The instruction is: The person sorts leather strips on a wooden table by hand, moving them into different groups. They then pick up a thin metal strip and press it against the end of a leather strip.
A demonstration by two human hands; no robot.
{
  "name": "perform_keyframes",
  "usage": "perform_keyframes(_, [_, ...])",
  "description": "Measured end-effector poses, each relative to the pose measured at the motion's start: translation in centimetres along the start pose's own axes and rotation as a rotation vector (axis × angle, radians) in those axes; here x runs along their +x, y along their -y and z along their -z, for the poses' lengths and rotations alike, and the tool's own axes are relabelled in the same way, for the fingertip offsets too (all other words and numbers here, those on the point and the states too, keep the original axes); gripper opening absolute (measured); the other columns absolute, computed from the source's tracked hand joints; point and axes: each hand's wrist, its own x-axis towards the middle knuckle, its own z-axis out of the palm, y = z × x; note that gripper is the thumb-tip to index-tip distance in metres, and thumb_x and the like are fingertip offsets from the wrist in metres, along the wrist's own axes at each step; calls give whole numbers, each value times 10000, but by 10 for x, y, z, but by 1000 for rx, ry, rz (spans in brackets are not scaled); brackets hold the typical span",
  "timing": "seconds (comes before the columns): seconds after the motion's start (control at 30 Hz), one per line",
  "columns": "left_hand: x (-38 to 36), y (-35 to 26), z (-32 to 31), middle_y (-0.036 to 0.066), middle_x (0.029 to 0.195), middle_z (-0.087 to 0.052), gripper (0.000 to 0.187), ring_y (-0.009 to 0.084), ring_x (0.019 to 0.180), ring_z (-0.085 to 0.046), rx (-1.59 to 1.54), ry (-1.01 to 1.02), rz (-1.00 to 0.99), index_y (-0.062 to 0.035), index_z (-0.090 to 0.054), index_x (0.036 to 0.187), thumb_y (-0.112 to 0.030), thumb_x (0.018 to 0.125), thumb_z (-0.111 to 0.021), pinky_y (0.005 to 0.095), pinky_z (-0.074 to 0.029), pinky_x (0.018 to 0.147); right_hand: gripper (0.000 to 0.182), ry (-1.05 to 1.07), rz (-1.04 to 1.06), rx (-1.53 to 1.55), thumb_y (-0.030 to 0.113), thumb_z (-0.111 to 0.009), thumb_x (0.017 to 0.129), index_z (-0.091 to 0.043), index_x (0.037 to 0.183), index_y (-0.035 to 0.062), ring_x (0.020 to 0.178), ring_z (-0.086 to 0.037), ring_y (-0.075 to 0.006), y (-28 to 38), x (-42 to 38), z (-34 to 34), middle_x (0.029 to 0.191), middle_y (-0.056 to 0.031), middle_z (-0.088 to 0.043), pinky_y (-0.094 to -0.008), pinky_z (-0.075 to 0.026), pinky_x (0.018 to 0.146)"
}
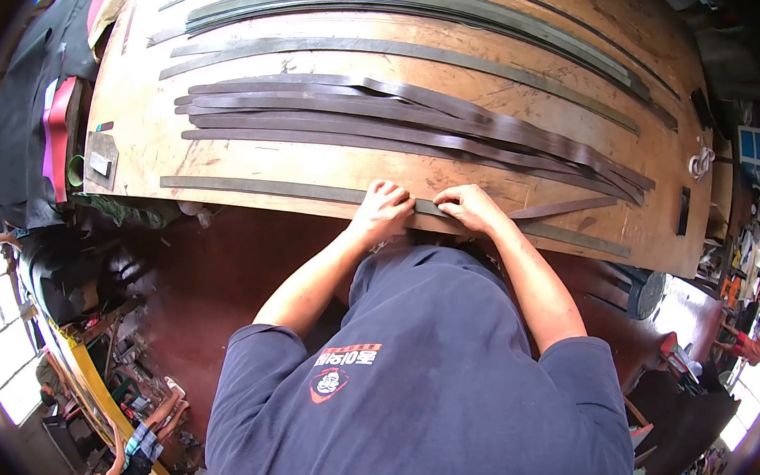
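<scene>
Along the near table edge lies a long flat grey-green strip [259,188], its right part [580,242] showing beyond my hands. My left hand [385,211] has its fingers curled and pressed onto this strip near its middle. Just to the right, my right hand [469,208] pinches a dark brown strip [570,207], which looks like leather. A short piece of brown shows between the two hands, over the grey-green strip. Its longer part slants away to the right. The fingertips partly hide where the two strips meet.
A bundle of brown strips [319,108] lies across the wooden table [133,142]. Farther back are single grey-green strips [395,51] and a thick stack [416,1]. A small block [100,164] sits at the left corner, a dark bar [684,211] at right. A stool [646,294] stands at right.
</scene>
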Motion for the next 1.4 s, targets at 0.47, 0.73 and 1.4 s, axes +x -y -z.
perform_keyframes(0.47, [-24,-61,-32,98,1491,-372,583,305,1403,-303,195,177,334,-95,-463,1380,-357,877,-599,590,-187,1115,241,47,69,-27,154,-631,825,-702,1025,41,914,-690,-257,-10,6,1,965,-158,-709,-349,-520,831])
perform_keyframes(0.73, [-39,-49,-34,181,1583,-119,772,329,1471,-93,512,-156,1258,1,-228,1492,-493,945,-457,606,-99,1135,231,156,209,-132,154,-626,824,-704,1019,57,896,-683,-288,-17,16,10,942,-161,-706,-374,-519,831])
perform_keyframes(1.4, [49,-90,-45,67,1569,-221,858,264,1456,-151,185,-330,1765,-81,-361,1448,-453,770,-732,638,-242,1105,630,878,96,260,-10,-634,862,-358,1429,12,1201,-539,-250,-55,34,62,1343,-208,-519,-343,-420,1025])
